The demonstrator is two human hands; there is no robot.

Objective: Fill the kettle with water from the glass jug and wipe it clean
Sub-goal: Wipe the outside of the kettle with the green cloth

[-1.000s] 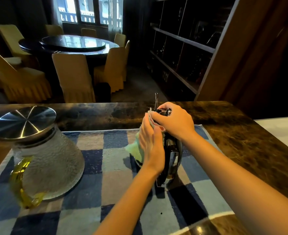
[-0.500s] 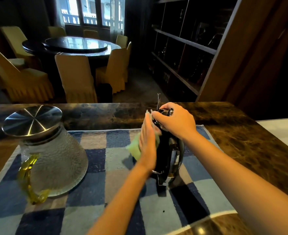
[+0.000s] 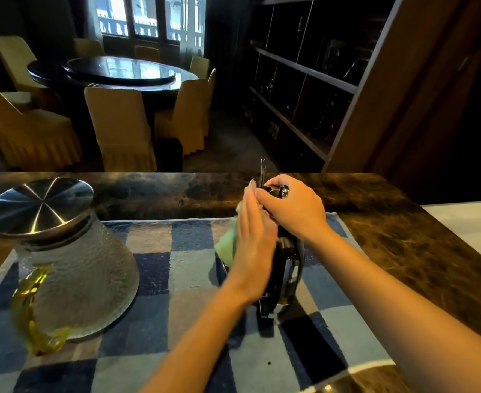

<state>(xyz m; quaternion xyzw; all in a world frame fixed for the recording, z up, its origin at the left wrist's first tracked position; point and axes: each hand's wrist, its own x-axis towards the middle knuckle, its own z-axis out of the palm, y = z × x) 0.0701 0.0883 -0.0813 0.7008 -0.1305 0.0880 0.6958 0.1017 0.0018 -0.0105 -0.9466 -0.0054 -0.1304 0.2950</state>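
Observation:
A dark, shiny kettle (image 3: 286, 268) stands on the blue checked mat (image 3: 160, 279) at the centre. My right hand (image 3: 293, 208) grips its top from above, holding it steady. My left hand (image 3: 252, 245) lies flat against the kettle's left side, pressing a pale green cloth (image 3: 228, 245) onto it. Most of the kettle body is hidden behind my hands. The textured glass jug (image 3: 74, 268), with a steel lid and a yellow handle, stands on the mat at the left, apart from both hands.
The mat lies on a dark marble counter (image 3: 403, 245) whose far edge runs just behind the kettle. Beyond it are a round dining table (image 3: 114, 72) with covered chairs and dark wooden shelves (image 3: 304, 80) at the right.
My left hand with the cloth has slid up the kettle's left side. My right hand keeps its hold on the top. The view has shifted slightly.

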